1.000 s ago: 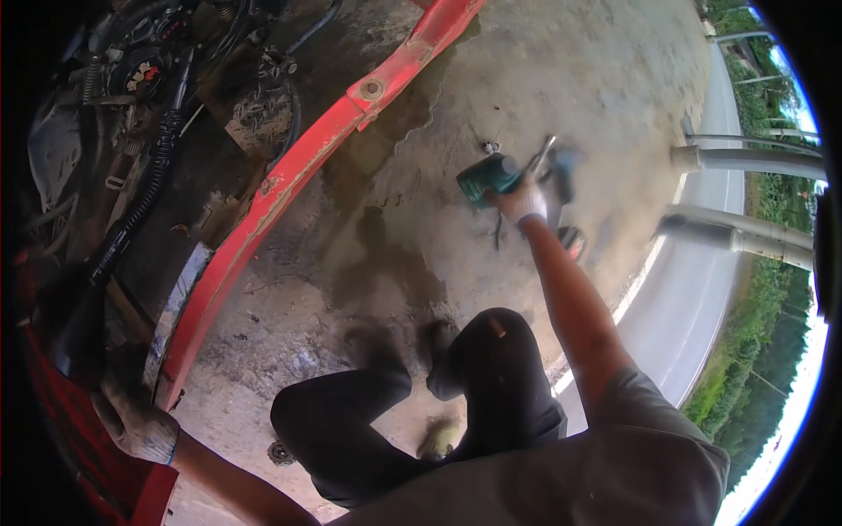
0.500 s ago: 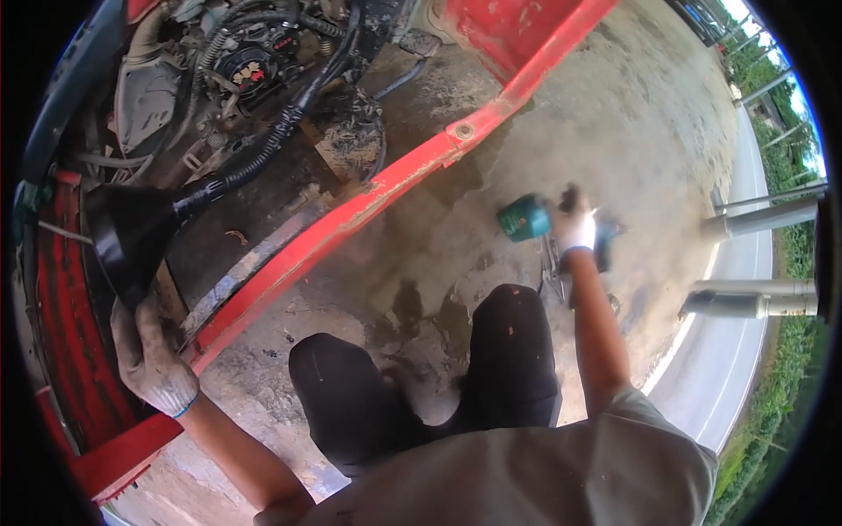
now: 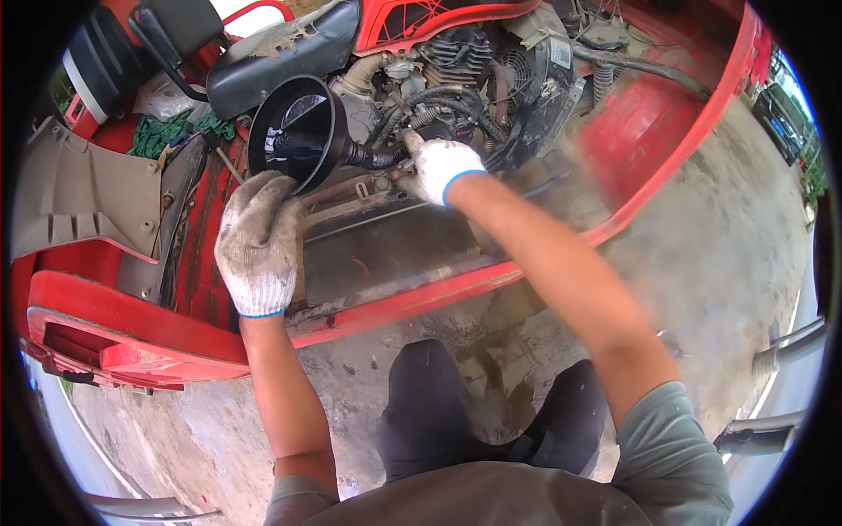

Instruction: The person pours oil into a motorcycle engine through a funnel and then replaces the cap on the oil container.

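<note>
A black funnel [image 3: 298,149] with a ribbed flexible spout leans over the open engine bay of a red vehicle, its wide mouth turned up toward me. My left hand [image 3: 256,241], in a stained white knit glove, grips the funnel's lower rim with its fingers. Gloved too, my right hand [image 3: 445,170] is closed round the spout beside the engine [image 3: 456,57]. The spout's end is hidden behind that hand. A little dark, shiny residue shows inside the funnel.
A red frame rail [image 3: 395,307] curves between my knees and the engine bay. To the left lie a grey plastic panel [image 3: 83,188] and a green cloth [image 3: 167,133]. The black seat [image 3: 285,57] borders the engine. A dark car [image 3: 778,123] stands far right.
My right hand has left the floor near a green container and tools and taken hold of the spout. The view has swung left, and the funnel's mouth now faces me.
</note>
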`<act>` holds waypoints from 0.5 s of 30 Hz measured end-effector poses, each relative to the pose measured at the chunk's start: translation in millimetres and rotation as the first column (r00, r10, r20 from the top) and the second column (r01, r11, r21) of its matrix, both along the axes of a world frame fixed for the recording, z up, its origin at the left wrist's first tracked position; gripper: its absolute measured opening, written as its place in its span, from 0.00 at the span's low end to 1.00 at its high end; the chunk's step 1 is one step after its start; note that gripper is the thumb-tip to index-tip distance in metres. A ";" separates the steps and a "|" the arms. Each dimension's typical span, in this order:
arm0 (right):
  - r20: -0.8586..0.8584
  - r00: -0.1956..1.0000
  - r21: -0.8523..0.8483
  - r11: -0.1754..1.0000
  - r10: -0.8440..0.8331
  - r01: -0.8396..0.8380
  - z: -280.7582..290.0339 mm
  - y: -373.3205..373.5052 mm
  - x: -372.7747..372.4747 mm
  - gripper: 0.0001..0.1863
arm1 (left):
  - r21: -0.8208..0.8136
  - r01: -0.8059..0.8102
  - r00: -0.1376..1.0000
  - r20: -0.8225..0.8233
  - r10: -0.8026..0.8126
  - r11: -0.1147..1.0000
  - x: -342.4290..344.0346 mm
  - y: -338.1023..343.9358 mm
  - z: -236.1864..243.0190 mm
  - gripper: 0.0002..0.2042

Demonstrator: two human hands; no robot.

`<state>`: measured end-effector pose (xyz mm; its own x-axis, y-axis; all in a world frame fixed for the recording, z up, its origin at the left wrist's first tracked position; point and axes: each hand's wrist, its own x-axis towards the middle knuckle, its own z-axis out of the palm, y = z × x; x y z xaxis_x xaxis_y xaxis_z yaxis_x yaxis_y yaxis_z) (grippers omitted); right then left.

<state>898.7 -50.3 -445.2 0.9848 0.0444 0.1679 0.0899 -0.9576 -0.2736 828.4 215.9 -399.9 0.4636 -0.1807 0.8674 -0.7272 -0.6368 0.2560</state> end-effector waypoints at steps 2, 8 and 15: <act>0.038 0.999 0.047 0.999 -0.028 0.026 -14.1 19.5 31.9 0.36 | 0.042 -0.004 1.000 0.018 0.003 0.999 14.0 4.7 -11.0 0.11; -0.054 0.995 0.409 0.907 -0.087 0.101 -58.5 88.9 107.9 0.32 | 0.082 -0.167 0.979 0.134 0.155 0.983 61.7 4.7 -30.9 0.11; -0.036 0.990 0.453 0.881 -0.139 0.140 -92.1 95.8 158.7 0.31 | 0.078 -0.058 0.996 0.077 0.052 0.995 123.0 -8.3 -54.5 0.10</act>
<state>1057.4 45.6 -537.3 0.9755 -0.1742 0.1344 -0.0370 -0.7319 -0.6804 951.5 207.6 -454.4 0.4089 -0.2266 0.8840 -0.7057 -0.6927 0.1489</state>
